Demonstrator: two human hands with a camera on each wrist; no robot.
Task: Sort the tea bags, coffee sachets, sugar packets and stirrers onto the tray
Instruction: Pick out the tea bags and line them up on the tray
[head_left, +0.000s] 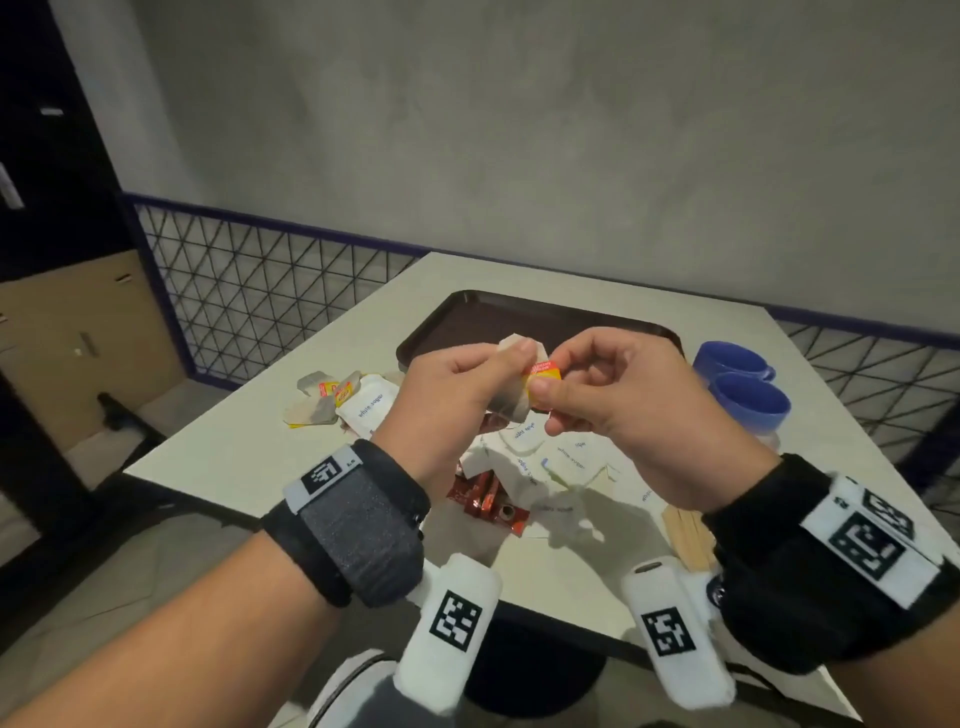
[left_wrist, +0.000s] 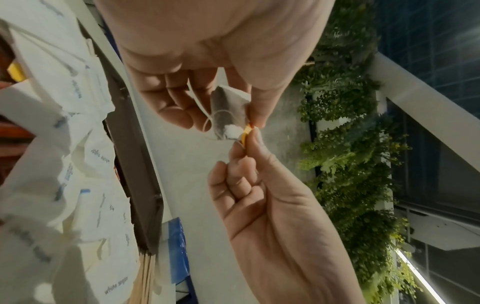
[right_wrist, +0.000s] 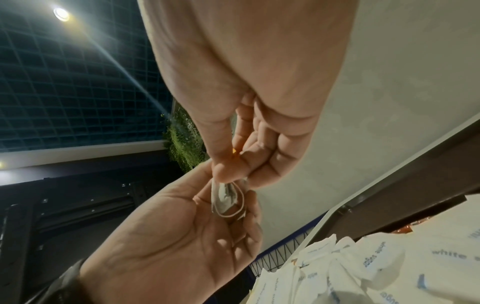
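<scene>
Pale table (head_left: 249, 457) by grey wall (head_left: 519, 130), both hands' fingers (head_left: 524, 349) pinching tea bag (head_left: 511, 402).

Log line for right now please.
left hand: pinches tea bag | right hand: pinches its tag | tray: no items seen | state: mid-air

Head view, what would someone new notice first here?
First, both hands raised over the table: the left hand pinches a tea bag and the right hand pinches its yellow tag. Below them lies a heap of white sugar packets, with the dark tray behind and two blue cups to the right.
</scene>
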